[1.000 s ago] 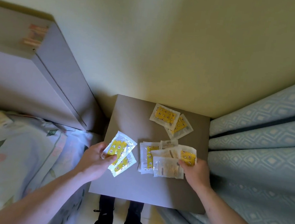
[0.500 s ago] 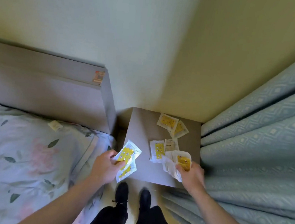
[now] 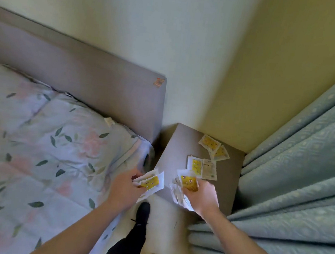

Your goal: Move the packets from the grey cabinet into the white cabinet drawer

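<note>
Head view: the left hand pinches a small fan of yellow packets at the grey cabinet's near-left corner; the right hand grips more packets over its front edge. Four loose packets lie on the tabletop, hemmed between bed and curtain.

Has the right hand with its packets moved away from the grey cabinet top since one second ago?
Yes. The right hand has drawn its packets back to the near edge of the grey cabinet, partly past it.

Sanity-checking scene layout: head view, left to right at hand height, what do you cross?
Floral bedding → left hand → packets in left hand → packets in right hand → right hand → grey cabinet → blue curtain.
</note>
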`<state>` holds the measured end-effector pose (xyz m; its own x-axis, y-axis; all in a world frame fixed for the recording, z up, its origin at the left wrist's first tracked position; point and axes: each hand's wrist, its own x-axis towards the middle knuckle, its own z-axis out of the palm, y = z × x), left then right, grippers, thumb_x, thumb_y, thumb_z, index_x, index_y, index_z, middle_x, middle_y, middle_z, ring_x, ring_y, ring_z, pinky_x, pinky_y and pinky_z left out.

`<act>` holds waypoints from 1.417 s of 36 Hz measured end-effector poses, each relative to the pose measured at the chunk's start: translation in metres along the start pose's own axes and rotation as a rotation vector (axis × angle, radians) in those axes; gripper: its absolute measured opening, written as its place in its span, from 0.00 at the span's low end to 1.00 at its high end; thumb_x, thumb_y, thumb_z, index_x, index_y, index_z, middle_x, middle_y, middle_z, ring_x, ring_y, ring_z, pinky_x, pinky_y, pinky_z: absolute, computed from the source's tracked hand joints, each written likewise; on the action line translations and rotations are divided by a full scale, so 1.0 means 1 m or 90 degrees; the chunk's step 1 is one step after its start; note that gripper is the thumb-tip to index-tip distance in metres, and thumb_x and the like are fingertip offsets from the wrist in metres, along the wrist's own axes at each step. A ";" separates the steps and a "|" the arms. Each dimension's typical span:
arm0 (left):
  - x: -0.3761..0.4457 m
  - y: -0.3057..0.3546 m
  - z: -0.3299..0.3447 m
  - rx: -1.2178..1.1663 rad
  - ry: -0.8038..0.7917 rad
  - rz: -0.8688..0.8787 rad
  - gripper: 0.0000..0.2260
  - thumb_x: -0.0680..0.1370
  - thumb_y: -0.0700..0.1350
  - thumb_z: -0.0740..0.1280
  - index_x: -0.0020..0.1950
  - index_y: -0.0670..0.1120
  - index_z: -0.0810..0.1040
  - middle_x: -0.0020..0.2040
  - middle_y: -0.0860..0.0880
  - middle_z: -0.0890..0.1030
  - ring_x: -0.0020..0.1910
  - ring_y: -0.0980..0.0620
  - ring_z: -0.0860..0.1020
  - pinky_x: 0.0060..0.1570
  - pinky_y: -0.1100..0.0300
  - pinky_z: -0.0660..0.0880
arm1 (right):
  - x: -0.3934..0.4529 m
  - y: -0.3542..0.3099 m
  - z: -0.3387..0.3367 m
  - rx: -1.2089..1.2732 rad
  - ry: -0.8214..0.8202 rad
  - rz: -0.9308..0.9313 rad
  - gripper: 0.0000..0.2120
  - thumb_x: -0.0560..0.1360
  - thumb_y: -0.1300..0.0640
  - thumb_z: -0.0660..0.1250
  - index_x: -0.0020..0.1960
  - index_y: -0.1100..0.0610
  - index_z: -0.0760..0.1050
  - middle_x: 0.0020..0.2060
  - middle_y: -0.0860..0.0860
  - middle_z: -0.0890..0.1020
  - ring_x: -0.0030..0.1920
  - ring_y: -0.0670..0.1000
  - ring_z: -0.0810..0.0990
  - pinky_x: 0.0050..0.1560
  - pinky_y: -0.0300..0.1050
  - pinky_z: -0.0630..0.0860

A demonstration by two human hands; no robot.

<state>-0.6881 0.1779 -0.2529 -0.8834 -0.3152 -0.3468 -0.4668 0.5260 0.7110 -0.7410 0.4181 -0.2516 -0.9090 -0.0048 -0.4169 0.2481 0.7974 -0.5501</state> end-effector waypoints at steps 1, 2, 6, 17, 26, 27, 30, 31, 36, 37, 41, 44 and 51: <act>-0.013 -0.005 -0.002 0.005 0.003 -0.008 0.09 0.66 0.44 0.76 0.35 0.53 0.77 0.31 0.55 0.79 0.32 0.59 0.76 0.30 0.67 0.68 | -0.009 -0.001 0.003 -0.003 -0.011 -0.017 0.11 0.71 0.49 0.71 0.35 0.55 0.77 0.30 0.47 0.80 0.35 0.51 0.79 0.33 0.42 0.71; -0.027 -0.010 -0.005 0.011 0.004 -0.015 0.09 0.66 0.43 0.76 0.35 0.54 0.77 0.31 0.55 0.79 0.32 0.59 0.76 0.29 0.68 0.67 | -0.018 -0.003 0.007 -0.004 -0.021 -0.034 0.11 0.71 0.50 0.71 0.35 0.56 0.77 0.29 0.48 0.80 0.35 0.52 0.79 0.33 0.41 0.70; -0.085 -0.036 -0.019 0.015 0.026 -0.059 0.09 0.66 0.45 0.77 0.36 0.56 0.79 0.34 0.56 0.81 0.34 0.62 0.77 0.31 0.65 0.71 | -0.060 -0.011 0.025 0.002 -0.063 -0.073 0.16 0.69 0.46 0.69 0.28 0.53 0.71 0.25 0.48 0.77 0.30 0.50 0.75 0.34 0.44 0.71; -0.234 -0.135 -0.088 -0.021 0.175 -0.144 0.06 0.69 0.42 0.71 0.36 0.52 0.76 0.32 0.52 0.77 0.30 0.57 0.72 0.28 0.63 0.64 | -0.176 -0.063 0.097 -0.086 -0.171 -0.233 0.09 0.73 0.44 0.73 0.39 0.48 0.80 0.37 0.46 0.83 0.41 0.48 0.83 0.48 0.44 0.80; -0.396 -0.265 -0.159 -0.107 0.307 -0.193 0.07 0.67 0.41 0.72 0.35 0.51 0.76 0.28 0.56 0.74 0.29 0.55 0.69 0.29 0.61 0.65 | -0.317 -0.123 0.214 -0.149 -0.209 -0.362 0.14 0.68 0.43 0.74 0.33 0.50 0.74 0.31 0.48 0.80 0.35 0.51 0.79 0.37 0.45 0.75; -0.415 -0.281 -0.167 -0.115 0.323 -0.208 0.06 0.67 0.41 0.72 0.36 0.50 0.77 0.28 0.56 0.74 0.29 0.55 0.69 0.29 0.60 0.65 | -0.336 -0.129 0.229 -0.151 -0.212 -0.371 0.14 0.69 0.46 0.75 0.34 0.52 0.75 0.30 0.48 0.79 0.35 0.52 0.78 0.36 0.45 0.73; -0.472 -0.325 -0.188 -0.121 0.364 -0.248 0.07 0.66 0.40 0.73 0.37 0.50 0.78 0.30 0.55 0.77 0.29 0.54 0.71 0.30 0.62 0.67 | -0.390 -0.145 0.274 -0.141 -0.236 -0.401 0.16 0.69 0.48 0.76 0.34 0.58 0.75 0.27 0.49 0.76 0.31 0.52 0.73 0.31 0.45 0.68; -0.490 -0.339 -0.194 -0.121 0.374 -0.257 0.07 0.66 0.40 0.73 0.37 0.51 0.79 0.30 0.55 0.78 0.30 0.55 0.73 0.29 0.64 0.67 | -0.408 -0.151 0.289 -0.139 -0.247 -0.414 0.17 0.69 0.48 0.75 0.34 0.59 0.74 0.26 0.49 0.75 0.30 0.52 0.72 0.30 0.44 0.67; -0.579 -0.399 -0.227 -0.112 0.429 -0.319 0.08 0.66 0.42 0.75 0.37 0.52 0.78 0.32 0.54 0.79 0.32 0.56 0.76 0.30 0.62 0.68 | -0.497 -0.181 0.351 -0.121 -0.330 -0.478 0.18 0.68 0.47 0.75 0.31 0.59 0.73 0.22 0.49 0.73 0.25 0.47 0.68 0.27 0.42 0.66; -0.595 -0.409 -0.233 -0.111 0.441 -0.331 0.08 0.67 0.42 0.74 0.37 0.53 0.78 0.32 0.54 0.79 0.32 0.57 0.76 0.30 0.62 0.69 | -0.514 -0.188 0.362 -0.119 -0.352 -0.488 0.18 0.67 0.49 0.75 0.30 0.58 0.71 0.21 0.48 0.71 0.24 0.47 0.66 0.27 0.42 0.65; -0.658 -0.450 -0.261 -0.117 0.489 -0.376 0.06 0.70 0.43 0.73 0.38 0.53 0.77 0.34 0.54 0.79 0.33 0.55 0.77 0.29 0.60 0.69 | -0.579 -0.222 0.404 -0.132 -0.431 -0.541 0.20 0.67 0.53 0.77 0.26 0.52 0.68 0.19 0.44 0.70 0.22 0.44 0.65 0.26 0.38 0.63; -0.705 -0.480 -0.278 -0.130 0.539 -0.411 0.06 0.72 0.45 0.72 0.38 0.53 0.77 0.32 0.53 0.79 0.32 0.54 0.77 0.30 0.61 0.69 | -0.628 -0.246 0.442 -0.166 -0.471 -0.602 0.18 0.68 0.52 0.78 0.27 0.49 0.71 0.21 0.43 0.74 0.24 0.42 0.70 0.26 0.34 0.65; -0.814 -0.556 -0.314 -0.205 0.660 -0.511 0.05 0.73 0.47 0.74 0.39 0.53 0.79 0.31 0.53 0.80 0.26 0.57 0.74 0.24 0.67 0.66 | -0.750 -0.294 0.545 -0.210 -0.579 -0.723 0.18 0.67 0.52 0.78 0.27 0.52 0.71 0.21 0.46 0.73 0.24 0.44 0.70 0.27 0.36 0.68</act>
<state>0.3034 -0.1064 -0.1738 0.1321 -0.9677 -0.2145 -0.6788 -0.2460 0.6919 0.0501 -0.1415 -0.1716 -0.0140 -0.9669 -0.2546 -0.6285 0.2066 -0.7499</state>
